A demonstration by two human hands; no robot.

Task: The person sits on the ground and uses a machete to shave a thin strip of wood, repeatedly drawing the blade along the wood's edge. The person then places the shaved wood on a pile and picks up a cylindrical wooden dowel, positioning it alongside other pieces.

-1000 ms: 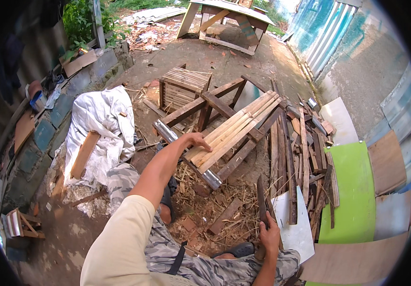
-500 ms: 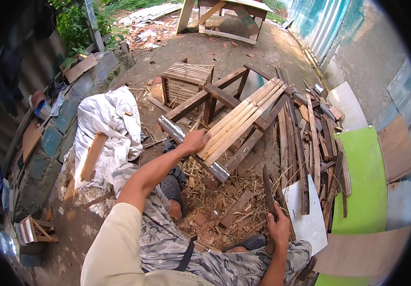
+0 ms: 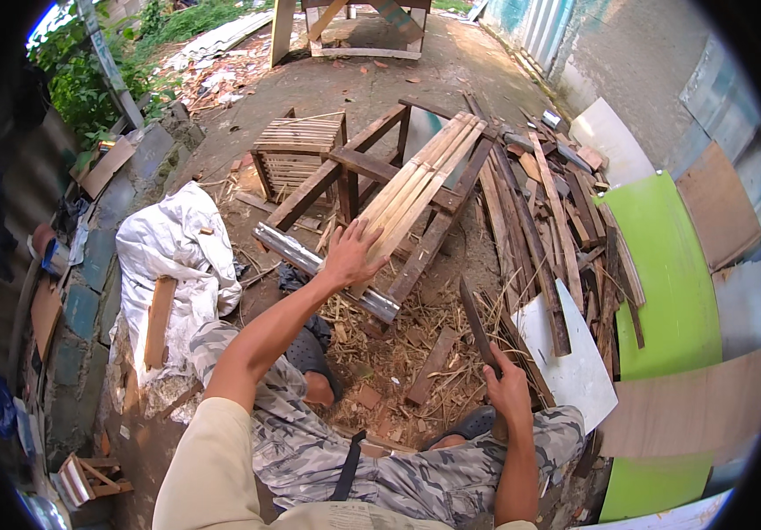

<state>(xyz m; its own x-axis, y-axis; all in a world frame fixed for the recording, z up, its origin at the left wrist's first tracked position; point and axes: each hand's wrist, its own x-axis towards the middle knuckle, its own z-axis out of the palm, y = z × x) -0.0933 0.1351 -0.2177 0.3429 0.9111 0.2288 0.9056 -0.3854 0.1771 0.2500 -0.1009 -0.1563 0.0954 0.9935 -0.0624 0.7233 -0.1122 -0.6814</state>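
Pale split-bamboo strips [image 3: 427,177] lie side by side, sloping across a dark wooden frame [image 3: 307,196]. On their near end rests my left hand [image 3: 350,256], palm down with its fingers spread. A silvery round bar [image 3: 287,248] crosses beneath the strips at that end. My right hand [image 3: 509,389] is wrapped round the handle of a machete [image 3: 475,320] above my right thigh. Its dark blade points up and away from me, apart from the bamboo.
Bamboo shavings [image 3: 367,358] and wood offcuts litter the ground between my feet. Left lies a white sack [image 3: 173,243] with a wood block [image 3: 160,322] on it. A small slatted stool [image 3: 297,150] stands beyond the frame. Scrap timber [image 3: 557,230] and a green board [image 3: 659,274] lie right.
My left hand has gone from gripping the strips' near end to lying spread on top of them. My right hand still holds the machete. The whole view has shifted.
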